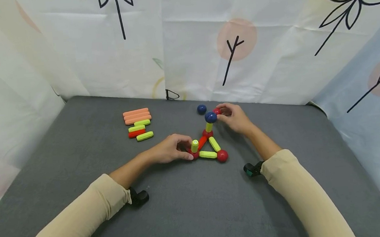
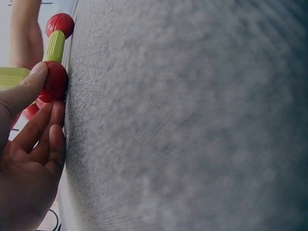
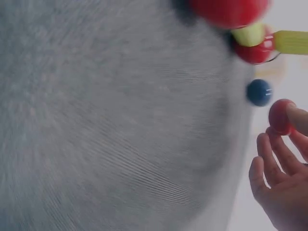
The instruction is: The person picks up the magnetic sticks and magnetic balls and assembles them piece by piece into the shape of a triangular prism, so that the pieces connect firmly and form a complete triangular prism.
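Observation:
A triangle of rods and balls lies on the grey table: a red rod (image 1: 202, 143), two yellow-green rods (image 1: 208, 154) and a red ball at each corner. My left hand (image 1: 170, 149) pinches the left corner's red ball (image 2: 55, 82) between thumb and fingers; a short yellow-green rod (image 1: 194, 146) stands on that ball. From the far corner's red ball (image 1: 207, 133) rises another upright rod (image 1: 209, 127), topped by a blue ball (image 1: 211, 117). Right beside this blue ball, my right hand (image 1: 235, 119) pinches a red ball (image 3: 279, 118). The near right corner ball (image 1: 222, 155) is untouched.
A loose blue ball (image 1: 201, 109) lies behind the triangle. To the left are orange rods (image 1: 137, 115) in a row, several yellow-green rods (image 1: 144, 136) and a red rod (image 1: 137, 133). Patterned white cloth (image 1: 191, 58) hangs along the table's back edge.

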### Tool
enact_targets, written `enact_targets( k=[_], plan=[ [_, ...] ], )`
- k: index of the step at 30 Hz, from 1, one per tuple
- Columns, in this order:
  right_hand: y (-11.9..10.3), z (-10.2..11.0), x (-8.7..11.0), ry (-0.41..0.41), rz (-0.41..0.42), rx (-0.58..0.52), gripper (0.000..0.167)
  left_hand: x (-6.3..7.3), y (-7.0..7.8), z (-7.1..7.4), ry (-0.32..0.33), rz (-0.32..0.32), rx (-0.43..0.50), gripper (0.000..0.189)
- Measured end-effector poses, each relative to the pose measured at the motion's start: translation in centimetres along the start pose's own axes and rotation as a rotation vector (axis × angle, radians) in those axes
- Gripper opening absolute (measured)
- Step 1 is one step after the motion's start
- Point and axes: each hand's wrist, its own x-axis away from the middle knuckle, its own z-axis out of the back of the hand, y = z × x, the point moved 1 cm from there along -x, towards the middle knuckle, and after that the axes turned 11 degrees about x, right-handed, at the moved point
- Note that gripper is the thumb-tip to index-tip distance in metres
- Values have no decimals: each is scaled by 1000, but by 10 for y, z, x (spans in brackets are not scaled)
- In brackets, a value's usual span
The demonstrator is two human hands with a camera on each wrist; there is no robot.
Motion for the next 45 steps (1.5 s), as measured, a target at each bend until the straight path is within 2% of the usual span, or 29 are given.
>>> enact_targets(
  k=[5,10,15,20,24,28,34,37,40,45],
  plan=[
    [-19,21,13,55,29,-90,40,1,1,-1,2,-3,7,19],
    [-43,35,31,78,150,-108,41,1,1,0,3,-5,5,18],
    [-66,27,49,31,330,-79,40,1,1,0,0,-14,8,18],
    [-80,7,62,-43,410,-54,39,1,0,1,-8,-9,12,20],
    [-80,-7,68,-102,419,-48,38,0,-1,0,-11,11,19,28],
    [-77,-16,72,-124,426,-62,38,0,0,1,-11,12,30,35],
    [-77,-17,75,-132,415,-82,42,1,2,1,-12,15,35,35],
    [-74,-14,78,-123,380,-82,44,1,2,1,-10,19,33,34],
    [-66,-12,82,-98,335,-56,40,1,1,1,-8,19,24,35],
    [-43,-13,89,-96,291,71,32,3,3,1,-7,39,5,37]
  ],
)
